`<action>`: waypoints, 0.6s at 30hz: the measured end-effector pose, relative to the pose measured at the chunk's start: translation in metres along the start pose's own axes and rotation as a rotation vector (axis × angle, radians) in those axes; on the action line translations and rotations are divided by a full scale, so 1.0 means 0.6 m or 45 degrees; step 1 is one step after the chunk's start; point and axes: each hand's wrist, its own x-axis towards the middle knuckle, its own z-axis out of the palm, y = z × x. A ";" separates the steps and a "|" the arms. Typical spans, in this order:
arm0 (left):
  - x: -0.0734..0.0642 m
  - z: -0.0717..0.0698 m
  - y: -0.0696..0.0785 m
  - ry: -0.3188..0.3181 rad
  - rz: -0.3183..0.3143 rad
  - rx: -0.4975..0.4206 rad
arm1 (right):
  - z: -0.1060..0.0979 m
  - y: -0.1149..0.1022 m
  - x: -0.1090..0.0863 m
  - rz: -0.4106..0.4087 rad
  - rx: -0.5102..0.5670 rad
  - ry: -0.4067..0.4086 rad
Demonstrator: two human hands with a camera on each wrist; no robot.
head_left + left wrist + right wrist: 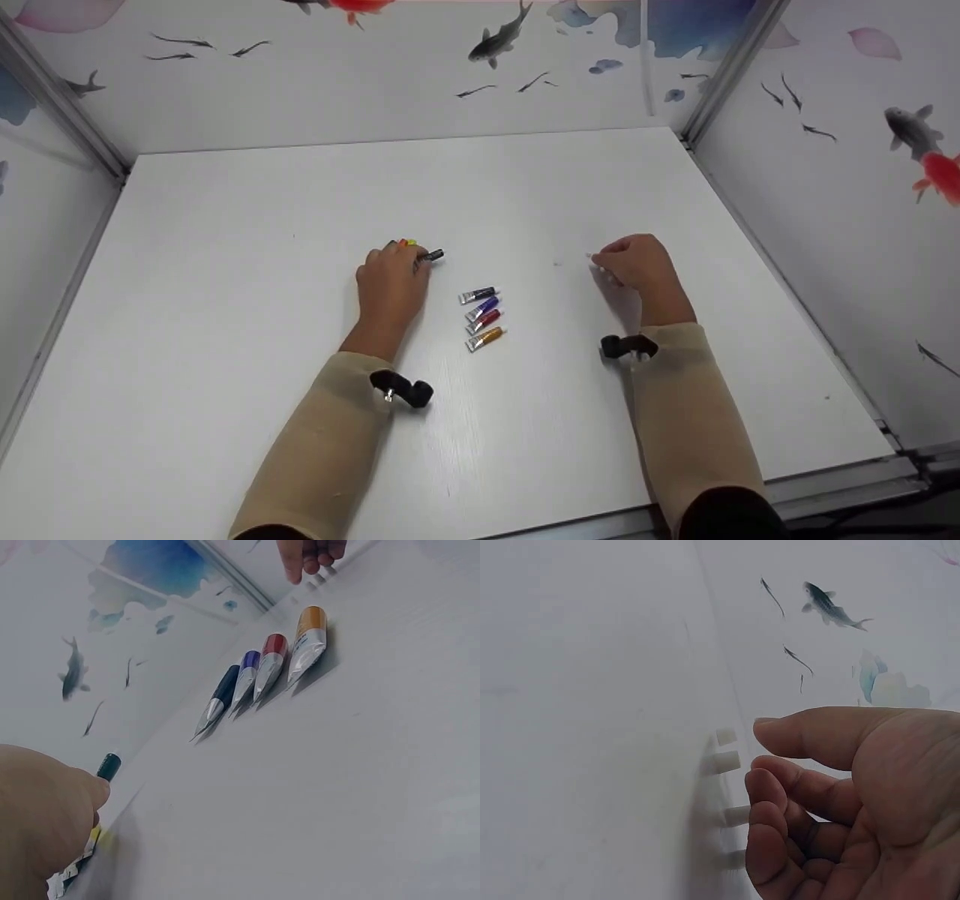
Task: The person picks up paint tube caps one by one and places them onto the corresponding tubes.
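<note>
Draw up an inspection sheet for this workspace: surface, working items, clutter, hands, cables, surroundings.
Surface: white table.
Working items: four paint tubes in a row, dark, purple, red and orange; more coloured tubes, partly hidden by the left hand; small white pieces by the right hand.
Clutter: tiny speck on the table.
Hands: left holds a dark tube; right has its thumb apart from its curled fingers, no object visible between.
Cables: dark cable-like shapes at lower right, too dim to trace.
Surroundings: fish-printed walls, metal post.

four small tubes (484, 322) lie between the hands (391, 281).
</note>
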 end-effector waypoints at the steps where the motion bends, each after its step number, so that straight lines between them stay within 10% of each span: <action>1: 0.000 0.000 0.000 0.001 -0.001 0.001 | 0.001 -0.001 0.000 0.002 -0.013 0.000; 18: -0.003 -0.002 0.002 0.014 -0.001 -0.011 | 0.011 -0.004 0.003 -0.011 -0.147 0.027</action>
